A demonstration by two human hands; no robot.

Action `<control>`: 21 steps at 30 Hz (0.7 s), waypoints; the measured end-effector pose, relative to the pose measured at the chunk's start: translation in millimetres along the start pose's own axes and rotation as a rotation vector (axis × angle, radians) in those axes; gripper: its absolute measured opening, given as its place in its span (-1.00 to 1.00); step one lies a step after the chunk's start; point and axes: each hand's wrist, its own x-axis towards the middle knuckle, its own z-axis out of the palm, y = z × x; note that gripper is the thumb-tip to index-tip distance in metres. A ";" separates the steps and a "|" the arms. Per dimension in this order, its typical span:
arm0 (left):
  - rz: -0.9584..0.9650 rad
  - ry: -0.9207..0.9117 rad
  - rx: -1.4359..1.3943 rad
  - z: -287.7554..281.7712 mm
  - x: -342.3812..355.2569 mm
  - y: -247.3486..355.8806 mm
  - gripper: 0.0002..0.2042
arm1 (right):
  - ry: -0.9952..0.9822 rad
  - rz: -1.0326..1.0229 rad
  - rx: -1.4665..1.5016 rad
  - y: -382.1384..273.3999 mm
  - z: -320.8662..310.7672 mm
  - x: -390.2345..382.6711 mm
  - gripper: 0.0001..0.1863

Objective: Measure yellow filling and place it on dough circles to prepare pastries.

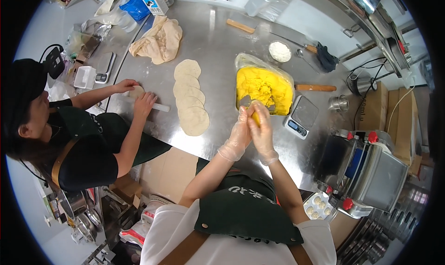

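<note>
Both my hands wear clear plastic gloves, raised at the front edge of a tray filled with crumbly yellow paste. My left hand is closed on what looks like a metal scraper, whose blade shows above the fingers. My right hand is wrapped round a lump of the yellow paste, touching my left. A digital scale sits just right of the tray. Left of my hands, pale dough rounds lie overlapped in a column on the steel table.
A co-worker at the left handles dough with both hands. Crumpled dough-coloured cloth, a white-powder bowl and a wooden rolling pin lie farther back. A steel machine with red knobs stands at the right, beside cardboard.
</note>
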 end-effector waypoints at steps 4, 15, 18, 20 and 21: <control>0.254 0.262 0.466 -59.8 -7.8 20.6 -0.60 | 0.091 0.548 1.107 46.8 -16.1 -11.2 -0.63; 0.499 1.167 1.314 -236.3 -17.9 94.0 -0.74 | -0.013 0.734 1.148 49.3 -27.3 -63.3 -0.52; 0.339 1.130 1.302 -228.2 -22.8 104.1 -0.71 | 0.002 0.750 1.142 42.7 -30.8 -66.3 -0.50; 0.383 1.116 1.327 -222.7 -23.4 103.6 -0.70 | 0.016 0.733 1.137 40.5 -34.2 -68.9 -0.49; 0.426 1.101 1.352 -219.4 -22.8 101.6 -0.70 | 0.021 0.733 1.136 39.6 -35.1 -70.6 -0.49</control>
